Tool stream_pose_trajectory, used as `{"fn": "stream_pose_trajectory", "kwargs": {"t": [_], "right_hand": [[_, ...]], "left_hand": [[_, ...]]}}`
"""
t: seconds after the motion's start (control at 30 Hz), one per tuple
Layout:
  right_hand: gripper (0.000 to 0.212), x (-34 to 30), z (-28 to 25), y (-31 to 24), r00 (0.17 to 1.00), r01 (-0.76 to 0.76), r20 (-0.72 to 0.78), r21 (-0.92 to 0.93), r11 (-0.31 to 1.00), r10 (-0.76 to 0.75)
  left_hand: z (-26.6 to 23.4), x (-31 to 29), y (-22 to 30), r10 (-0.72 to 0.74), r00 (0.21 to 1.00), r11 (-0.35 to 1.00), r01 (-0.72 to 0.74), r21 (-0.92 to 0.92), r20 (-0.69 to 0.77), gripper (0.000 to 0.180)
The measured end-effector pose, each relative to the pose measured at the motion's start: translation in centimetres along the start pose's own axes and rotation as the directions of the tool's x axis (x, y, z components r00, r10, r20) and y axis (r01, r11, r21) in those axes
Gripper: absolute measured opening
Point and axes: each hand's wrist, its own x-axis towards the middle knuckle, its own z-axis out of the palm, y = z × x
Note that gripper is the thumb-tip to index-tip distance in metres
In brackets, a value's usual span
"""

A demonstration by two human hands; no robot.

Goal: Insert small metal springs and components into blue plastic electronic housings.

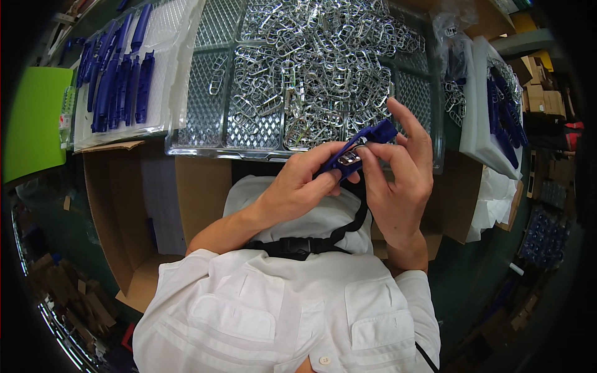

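Observation:
In front of my chest, my left hand (303, 179) grips a long dark blue plastic part (380, 131), holding it at a slant with its right end raised. A small shiny metal loop piece (349, 158) sits at the middle of the part. My right hand (401, 177) pinches at this piece with thumb and index finger, while another finger stretches upward. The fingertips partly hide where metal and plastic meet. Just beyond both hands lies a clear plastic tray (205, 140) heaped with many loose metal loops (311, 68).
Several blue plastic parts (114, 81) lie on a white tray (168, 93) at the left, beside a bright green panel (34, 118). At the right, a white foam block (482, 105) carries more blue parts (505, 118). An open cardboard box (118, 205) stands below the left side.

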Motion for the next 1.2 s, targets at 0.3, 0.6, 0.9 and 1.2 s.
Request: {"fn": "stream_pose_trajectory", "kwargs": {"t": [0.3, 0.6, 0.9, 1.2], "right_hand": [[0.016, -0.1, 0.2, 0.4, 0.997, 0.065, 0.045, -0.074, 0.995, -0.062], [0.03, -0.6, 1.5, -0.9, 0.986, -0.023, -0.166, -0.114, 0.993, 0.004], [0.032, -0.4, 0.8, 0.6, 0.966, -0.258, 0.057, 0.075, 0.963, 0.254], [0.033, 0.4, 1.4, 0.6, 0.951, -0.304, 0.099, 0.132, 0.944, 0.292]], "left_hand": [[0.3, 0.1, -0.3, 0.067, 0.996, 0.995, -0.063, 0.075, -0.055, 0.033], [1.0, 1.0, -1.0, 0.106, 0.978, 0.978, -0.071, 0.194, -0.18, 0.021], [1.2, 1.1, -0.5, 0.108, 0.964, 0.961, -0.038, 0.274, -0.245, 0.02], [0.3, 0.8, 0.6, 0.113, 0.96, 0.951, -0.03, 0.309, -0.256, 0.017]]}}
